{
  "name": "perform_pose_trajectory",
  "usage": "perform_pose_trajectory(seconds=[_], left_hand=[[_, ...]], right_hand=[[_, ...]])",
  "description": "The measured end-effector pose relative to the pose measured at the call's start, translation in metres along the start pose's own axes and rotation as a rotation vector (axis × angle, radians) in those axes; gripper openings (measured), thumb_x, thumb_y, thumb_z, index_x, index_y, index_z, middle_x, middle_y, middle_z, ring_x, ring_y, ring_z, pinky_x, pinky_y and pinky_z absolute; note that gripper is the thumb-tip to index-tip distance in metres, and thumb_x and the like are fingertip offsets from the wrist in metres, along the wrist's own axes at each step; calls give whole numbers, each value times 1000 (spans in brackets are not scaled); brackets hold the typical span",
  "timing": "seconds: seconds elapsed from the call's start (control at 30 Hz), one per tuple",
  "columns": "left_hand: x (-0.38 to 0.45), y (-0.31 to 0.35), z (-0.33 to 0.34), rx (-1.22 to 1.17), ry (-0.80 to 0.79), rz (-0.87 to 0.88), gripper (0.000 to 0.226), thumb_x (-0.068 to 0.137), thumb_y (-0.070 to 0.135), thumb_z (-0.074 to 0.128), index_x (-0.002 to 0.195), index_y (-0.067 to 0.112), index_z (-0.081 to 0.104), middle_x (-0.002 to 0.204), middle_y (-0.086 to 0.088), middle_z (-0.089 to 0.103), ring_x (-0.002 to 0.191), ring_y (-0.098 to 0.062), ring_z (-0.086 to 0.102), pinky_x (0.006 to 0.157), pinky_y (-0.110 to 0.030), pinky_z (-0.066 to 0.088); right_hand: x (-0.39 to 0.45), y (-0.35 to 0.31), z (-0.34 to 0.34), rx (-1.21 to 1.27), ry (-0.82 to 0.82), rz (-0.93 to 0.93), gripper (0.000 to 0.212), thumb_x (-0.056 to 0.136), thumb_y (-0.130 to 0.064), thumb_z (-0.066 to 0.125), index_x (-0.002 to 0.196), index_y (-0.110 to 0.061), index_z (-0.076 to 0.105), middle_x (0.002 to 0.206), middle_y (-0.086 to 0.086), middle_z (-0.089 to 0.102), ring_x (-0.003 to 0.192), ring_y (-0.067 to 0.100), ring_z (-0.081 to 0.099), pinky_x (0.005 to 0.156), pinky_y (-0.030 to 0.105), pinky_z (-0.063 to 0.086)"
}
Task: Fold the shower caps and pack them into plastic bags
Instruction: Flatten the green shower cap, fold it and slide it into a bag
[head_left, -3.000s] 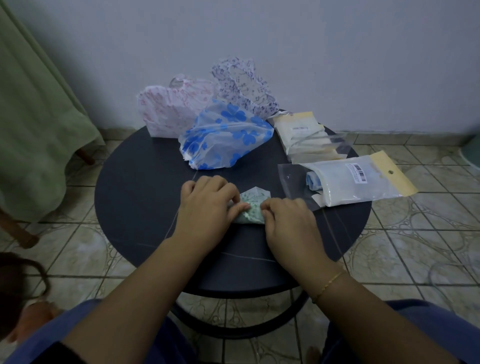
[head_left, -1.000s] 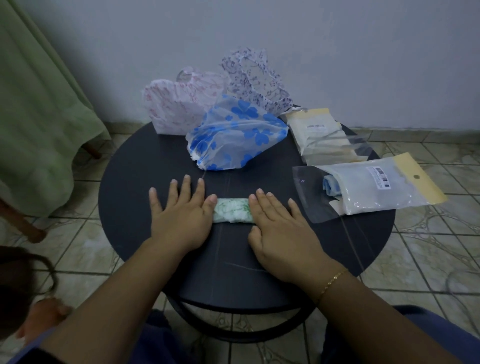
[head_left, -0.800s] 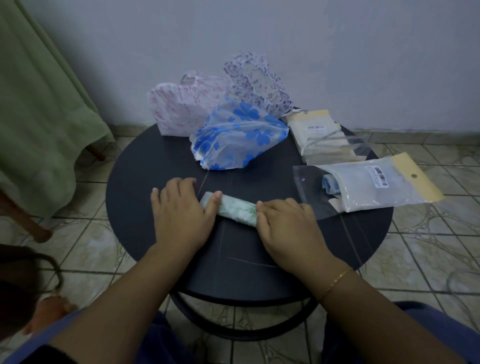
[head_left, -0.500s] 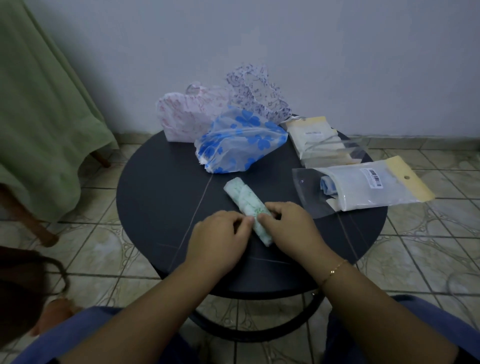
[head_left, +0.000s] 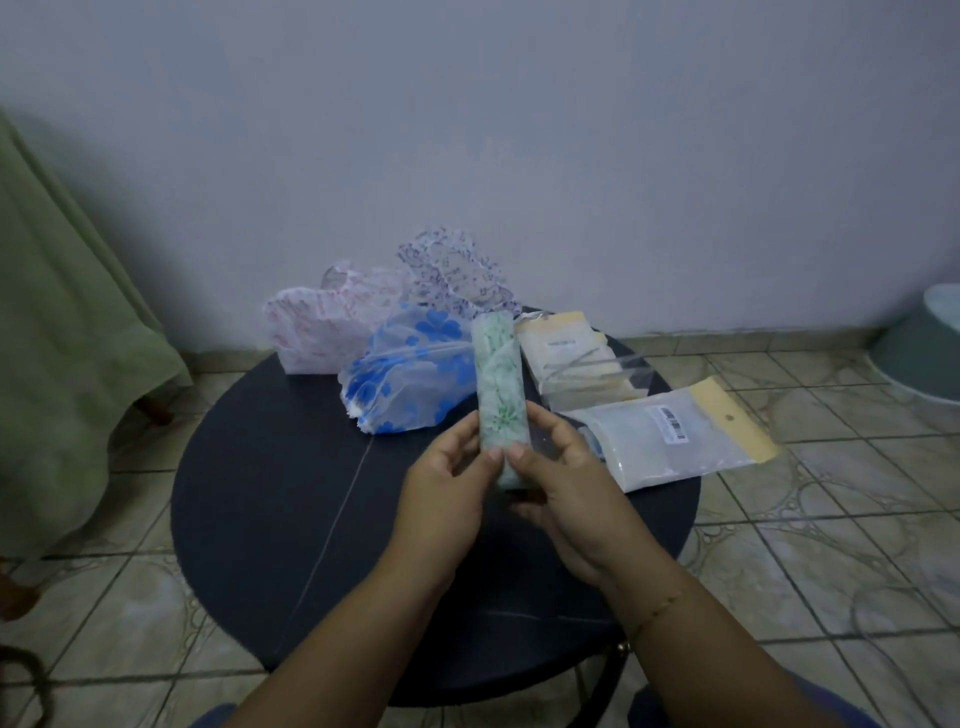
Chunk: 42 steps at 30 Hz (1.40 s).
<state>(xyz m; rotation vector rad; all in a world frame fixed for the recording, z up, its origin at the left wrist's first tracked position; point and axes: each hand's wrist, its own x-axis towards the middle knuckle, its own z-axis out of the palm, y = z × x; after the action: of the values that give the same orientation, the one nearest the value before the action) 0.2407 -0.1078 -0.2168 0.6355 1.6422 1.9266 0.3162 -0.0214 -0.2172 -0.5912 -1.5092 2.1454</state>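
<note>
You hold a green-flowered shower cap (head_left: 500, 387), folded into a narrow strip, upright above the round dark table (head_left: 270, 499). Your left hand (head_left: 445, 491) and right hand (head_left: 566, 493) sit close together, both pinching its lower end. At 3 o'clock lies a plastic bag (head_left: 675, 436) already packed. Three caps wait unfolded at 12 o'clock: blue-flowered (head_left: 410, 382), pink (head_left: 322, 327), purple (head_left: 452, 270). Empty bags (head_left: 569, 358) lie near 1 o'clock.

I see rolled cap (head_left: 500, 395) frame centre above tabletop (head_left: 270, 499), loose caps (head_left: 410, 379) behind left, bags (head_left: 670, 441) right.
</note>
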Motion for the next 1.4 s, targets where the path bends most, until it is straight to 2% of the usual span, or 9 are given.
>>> perform_pose_trajectory(seconds=[0.1,0.23,0.33,0.53,0.7,0.83,1.0,1.13,1.4], left_hand=[[14,3,18,68,-56,43,37,92,5,55,121,28,56,110,8,68,92,0,65,65,-9,48],[38,2,45,179,-132,13,28,94,14,54,118,26,61,110,6,69,97,-9,66,83,-25,54],[69,5,62,326,8,43,16,96,23,50,102,26,64,98,8,67,92,-16,65,75,-25,52],[146,8,80,481,151,46,28,94,16,47,117,14,63,105,-3,68,81,-15,60,70,-28,49],[184,2,94,734,72,74,38,87,21,63,123,15,57,92,-2,64,85,-20,63,75,-29,51],[194,-5,98,1056,-114,-2,54,77,39,74,124,19,59,115,-2,64,105,-21,60,88,-31,49],[192,-10,101,1307,-207,-2,32,83,27,66,115,24,67,120,1,64,111,-20,57,95,-33,48],[185,-5,102,1240,-78,156,22,86,21,58,104,28,71,112,5,68,104,-18,60,89,-32,50],[165,20,94,1053,132,660,19,84,9,59,99,14,70,97,-4,63,91,-22,57,79,-38,49]], right_hand=[[6,-13,-15,52,32,-27,39,91,-4,54,116,-34,55,112,4,68,100,25,66,83,40,52],[18,-28,-43,167,160,-63,45,91,4,49,128,-22,51,112,13,66,93,27,67,69,33,58],[26,-38,-67,187,286,-86,46,92,1,50,130,-25,49,109,12,65,88,27,66,64,30,57],[39,-45,-95,206,386,-96,44,93,-3,52,129,-27,51,113,12,64,92,29,67,73,35,55],[47,-45,-98,201,394,-101,45,92,-3,54,129,-29,51,115,12,64,92,30,67,75,36,55],[50,-45,-101,197,386,-107,44,92,-2,54,126,-31,52,120,12,62,96,30,66,73,35,56],[54,-43,-100,196,378,-113,42,92,-3,55,113,-39,53,121,9,61,97,29,66,74,35,56],[55,-42,-98,182,386,-125,45,91,-2,55,120,-36,53,119,9,62,99,27,65,75,33,55],[48,-46,-94,225,355,-166,46,92,-1,53,129,-28,51,110,3,64,96,23,65,74,29,54]])
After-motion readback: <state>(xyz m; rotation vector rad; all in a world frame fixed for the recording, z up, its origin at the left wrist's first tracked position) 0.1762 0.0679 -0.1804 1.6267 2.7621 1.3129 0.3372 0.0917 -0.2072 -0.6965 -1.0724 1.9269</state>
